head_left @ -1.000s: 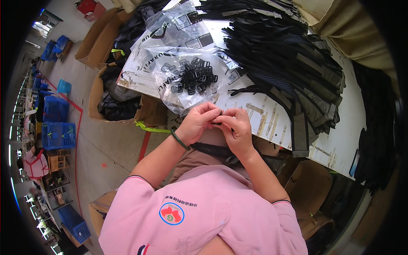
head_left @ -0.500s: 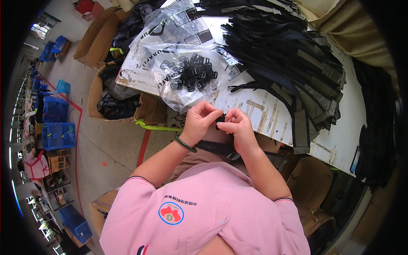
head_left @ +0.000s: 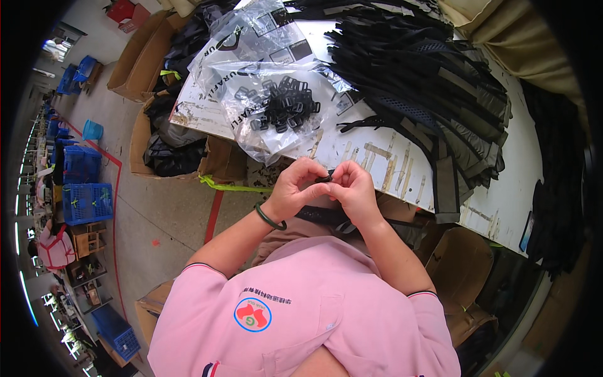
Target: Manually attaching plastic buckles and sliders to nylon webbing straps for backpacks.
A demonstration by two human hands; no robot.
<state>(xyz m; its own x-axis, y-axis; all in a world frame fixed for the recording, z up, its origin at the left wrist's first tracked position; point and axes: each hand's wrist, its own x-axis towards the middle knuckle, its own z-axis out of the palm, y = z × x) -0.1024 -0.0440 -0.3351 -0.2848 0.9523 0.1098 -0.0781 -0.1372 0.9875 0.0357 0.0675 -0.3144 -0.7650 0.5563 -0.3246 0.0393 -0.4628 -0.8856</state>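
In front of my body, both hands are closed at the near edge of a white table [head_left: 188, 113]. My left hand [head_left: 296, 187], with a dark green bangle [head_left: 269, 217] at the wrist, pinches a small black piece [head_left: 324, 179]. My right hand [head_left: 355, 193] pinches the same piece from the other side, the thumbs touching. Fingers cover most of it, so I cannot tell its exact kind. A dark strap [head_left: 314, 217] shows below my hands. Just beyond them, black plastic buckles [head_left: 289, 108] lie heaped on a clear plastic bag [head_left: 254, 141].
A large pile of black and grey straps [head_left: 414, 88] covers the table's far right. Cardboard boxes with dark material, one box [head_left: 141, 135] among them, stand left of the table. Another carton [head_left: 461, 264] is at lower right. Blue crates [head_left: 86, 202] and a person [head_left: 55, 245] are far left.
My fingers have drawn closer together and the thumbs now meet. The black piece has turned and shows less between them.
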